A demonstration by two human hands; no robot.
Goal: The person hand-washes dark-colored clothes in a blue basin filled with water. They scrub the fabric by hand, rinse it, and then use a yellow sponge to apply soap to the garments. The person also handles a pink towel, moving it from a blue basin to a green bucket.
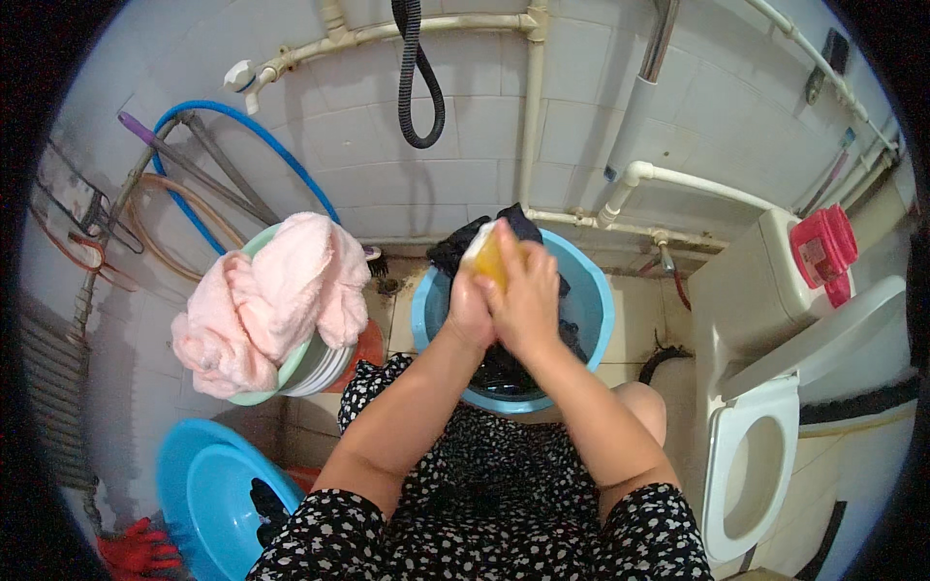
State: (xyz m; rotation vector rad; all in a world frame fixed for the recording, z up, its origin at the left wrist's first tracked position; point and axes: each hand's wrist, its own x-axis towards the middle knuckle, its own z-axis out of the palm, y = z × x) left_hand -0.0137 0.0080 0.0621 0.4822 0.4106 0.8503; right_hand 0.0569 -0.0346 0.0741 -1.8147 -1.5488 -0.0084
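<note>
Above the blue basin [598, 334], my two hands are pressed together. My right hand [528, 293] is closed on a yellow bar of soap [491, 259], with something whitish along its left side, foam or cloth, I cannot tell which. My left hand [470, 308] is closed against the underside of the soap, and its fingers are mostly hidden. Dark wet cloth [453, 251] bunches up behind my fingers at the basin's far rim. More dark cloth [506, 373] lies in water inside the basin, below my wrists.
Left of the basin, pink fluffy fabric [281, 300] is heaped over a pale green tub [260, 395]. Nearer me stand blue basins [189, 484] with a black item inside. Red gloves [139, 552] lie at lower left. A toilet [717, 455] stands at right; pipes [417, 29] cross the wall.
</note>
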